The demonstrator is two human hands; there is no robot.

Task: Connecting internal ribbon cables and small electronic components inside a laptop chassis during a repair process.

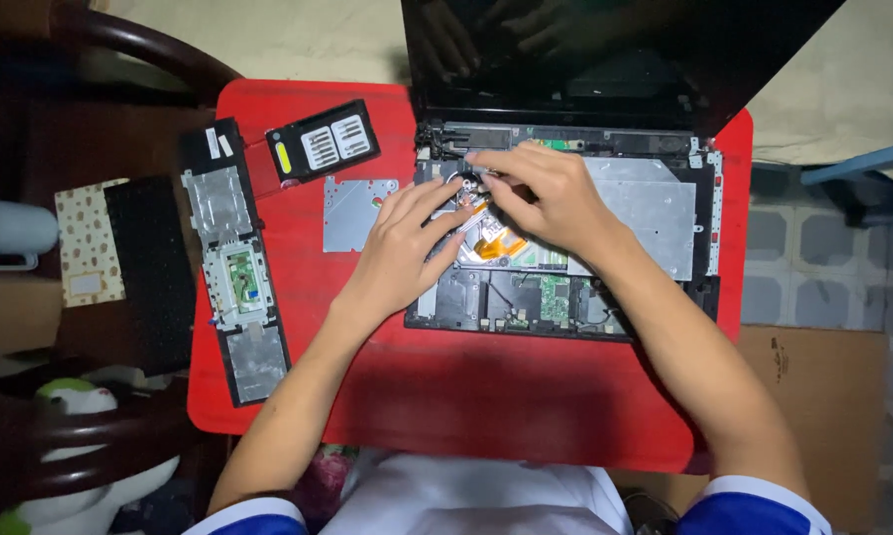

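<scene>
Opened laptop (605,238): black chassis, top cover and keyboard removed, lid raised at the far side. Circuit board, orange ribbon cable (499,241) and silver shield plate (655,208) exposed. Unit lies flat on the red bench (486,396), right of centre, near the far edge, square to the edges.

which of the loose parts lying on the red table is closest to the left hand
The small bare silver metal plate, right beside the left hand; the black cover and long palmrest panel lie farther left.
</scene>
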